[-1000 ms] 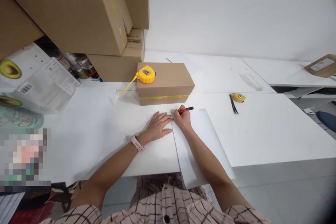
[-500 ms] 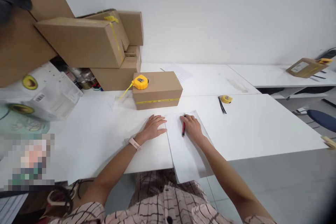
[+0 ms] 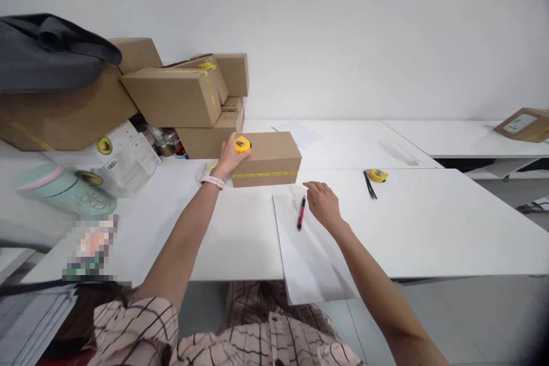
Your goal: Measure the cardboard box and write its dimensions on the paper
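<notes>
My left hand (image 3: 229,157), with a pink band at the wrist, has its thumb and fingers around a yellow tape measure (image 3: 243,144). The tape measure is at the left end of the top of a closed cardboard box (image 3: 272,148), which has a yellow strip along its front. Over the right side of some white paper sheets (image 3: 315,263), my right hand (image 3: 323,203) is loosely bent and holds nothing. A red and black pen (image 3: 301,214) lies on the sheets, just left of that hand and apart from it.
A second yellow tape measure (image 3: 378,175) with a black strap lies to the right on the white table (image 3: 429,223). Stacked cardboard boxes (image 3: 171,94), a white avocado-print box (image 3: 124,160) and a mint-green bottle (image 3: 64,191) crowd the left. Another carton (image 3: 523,124) stands far right.
My left hand has moved from beside the paper up to the tape measure on the box and grasped it. My right hand has let go of the pen and shifted slightly right. The view has shifted left.
</notes>
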